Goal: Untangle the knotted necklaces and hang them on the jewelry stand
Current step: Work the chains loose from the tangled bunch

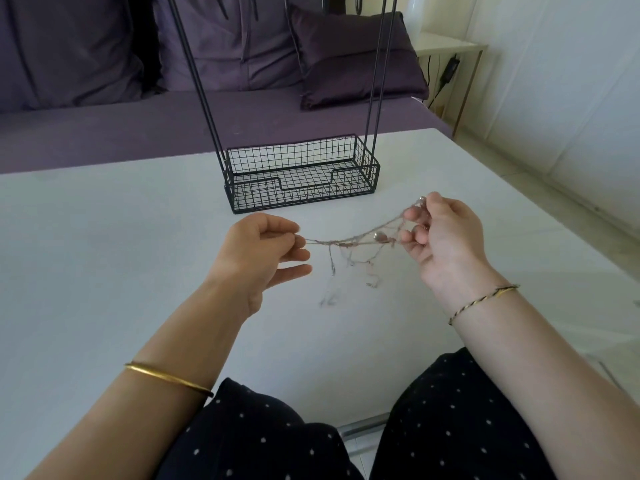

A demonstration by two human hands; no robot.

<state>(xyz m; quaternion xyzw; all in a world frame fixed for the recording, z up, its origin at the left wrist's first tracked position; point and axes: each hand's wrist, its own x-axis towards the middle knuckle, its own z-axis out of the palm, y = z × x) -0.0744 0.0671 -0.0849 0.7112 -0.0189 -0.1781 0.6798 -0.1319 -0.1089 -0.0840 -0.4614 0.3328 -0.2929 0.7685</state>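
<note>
Untangling step: the left hand (263,245) pinches one end while the right hand (440,233) holds several strands of the knotted necklaces (349,242), best eased slack rather than pulled, thin pale chains with small beads stretched above the table (104,237) before the jewelry stand (301,174).

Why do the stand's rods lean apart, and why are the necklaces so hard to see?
Head view: the wide-angle lens likely splays the stand; the necklaces between left hand and right hand are thin and smeared; soft light casts only faint shadows on the table.
</note>
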